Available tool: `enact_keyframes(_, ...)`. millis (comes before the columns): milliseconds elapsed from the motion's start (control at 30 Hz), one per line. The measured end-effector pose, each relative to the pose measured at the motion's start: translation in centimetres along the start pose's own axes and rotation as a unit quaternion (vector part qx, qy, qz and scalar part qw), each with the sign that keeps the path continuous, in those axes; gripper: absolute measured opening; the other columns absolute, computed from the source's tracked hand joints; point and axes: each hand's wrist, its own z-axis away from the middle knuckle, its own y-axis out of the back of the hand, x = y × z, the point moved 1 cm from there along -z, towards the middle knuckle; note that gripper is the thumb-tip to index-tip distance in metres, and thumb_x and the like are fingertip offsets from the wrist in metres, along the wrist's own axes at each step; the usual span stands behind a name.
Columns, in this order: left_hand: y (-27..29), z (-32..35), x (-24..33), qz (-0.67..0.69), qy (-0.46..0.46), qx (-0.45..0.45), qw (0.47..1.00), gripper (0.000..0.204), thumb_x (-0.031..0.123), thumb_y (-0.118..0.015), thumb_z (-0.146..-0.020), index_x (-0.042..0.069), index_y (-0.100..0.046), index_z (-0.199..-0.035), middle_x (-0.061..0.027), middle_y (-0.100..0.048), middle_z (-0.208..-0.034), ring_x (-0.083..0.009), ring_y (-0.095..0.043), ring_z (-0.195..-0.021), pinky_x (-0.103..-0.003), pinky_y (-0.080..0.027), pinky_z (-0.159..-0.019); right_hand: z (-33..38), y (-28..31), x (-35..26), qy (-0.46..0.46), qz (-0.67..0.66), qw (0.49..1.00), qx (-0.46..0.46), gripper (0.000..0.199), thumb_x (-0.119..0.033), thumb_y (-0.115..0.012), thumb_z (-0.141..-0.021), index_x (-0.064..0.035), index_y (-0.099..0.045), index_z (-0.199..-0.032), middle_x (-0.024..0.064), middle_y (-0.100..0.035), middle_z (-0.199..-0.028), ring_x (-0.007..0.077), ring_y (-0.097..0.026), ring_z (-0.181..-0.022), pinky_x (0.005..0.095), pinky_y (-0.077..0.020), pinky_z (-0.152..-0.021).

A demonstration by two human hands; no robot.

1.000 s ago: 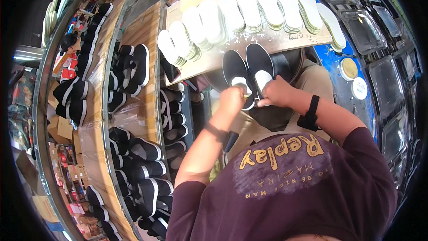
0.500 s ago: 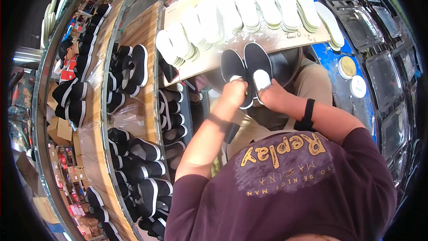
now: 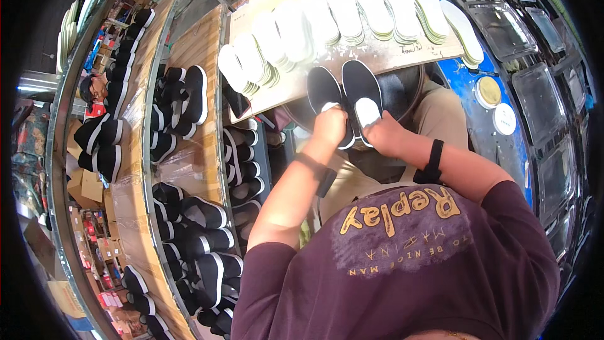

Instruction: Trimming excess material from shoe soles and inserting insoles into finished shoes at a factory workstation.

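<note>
A pair of black slip-on shoes with white sole edges is held side by side, toes pointing away from me, just off the near edge of the board. My left hand (image 3: 330, 127) is closed around the heel end of the left shoe (image 3: 324, 87). On the right shoe (image 3: 360, 79), my right hand (image 3: 382, 136) grips the heel end in the same way. White material, like an insole, shows at each opening: a small bit at the left shoe and a larger white piece (image 3: 367, 112) at the right. My fingertips are partly hidden.
Stacks of white insoles (image 3: 343, 16) line a wooden board (image 3: 296, 82) ahead. Right of it, a blue surface (image 3: 465, 97) carries an open round tub (image 3: 487, 92) and a white lid (image 3: 504, 119). Racks of black shoes (image 3: 204, 211) stand left; clear plastic trays (image 3: 541, 110) lie far right.
Both hands keep their hold on the shoes, which have shifted very slightly to the left in view. The insole stacks and board sit slightly differently too, as the whole view has moved a little.
</note>
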Motion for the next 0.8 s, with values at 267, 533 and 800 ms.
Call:
enact_keyframes(267,-1.1,1.2,-3.1,0.218,0.021,-0.231,0.948,0.024,0.013,-0.065,-0.072,0.003,-0.065,-0.094,-0.0167,-0.067,-0.089,-0.0326,-0.065,-0.084,-0.04,-0.051,-0.072,0.3,-0.1,-0.4,-0.013,-0.031,0.999,0.019,0.006,-0.012,-0.055,-0.076,-0.0097,-0.058,-0.08,0.0069,-0.066,-0.077,0.0243,-0.064,-0.076,0.0404,-0.0391,-0.074)
enact_keyframes(533,1.3,-0.2,1.6,-0.031,0.09,-0.183,0.979,0.028,0.01,-0.056,-0.081,0.0,-0.061,-0.107,-0.0194,-0.066,-0.106,-0.0348,-0.064,-0.101,-0.043,-0.052,-0.086,1.0,0.1,-0.1,-0.029,-0.047,0.998,0.029,0.008,-0.013,-0.057,-0.076,-0.0087,-0.059,-0.083,0.0068,-0.065,-0.079,0.0236,-0.063,-0.082,0.0402,-0.0389,-0.076)
enact_keyframes(800,0.8,2.8,7.5,0.017,0.076,-0.235,0.969,0.057,0.051,-0.076,-0.067,0.001,-0.068,-0.093,-0.0155,-0.068,-0.097,-0.0315,-0.065,-0.093,-0.04,-0.052,-0.083,4.0,6.9,-0.1,-0.023,-0.23,0.931,0.283,0.016,-0.008,-0.06,-0.078,-0.0091,-0.065,-0.092,0.0122,-0.065,-0.084,0.0332,-0.061,-0.08,0.0443,-0.0449,-0.069)
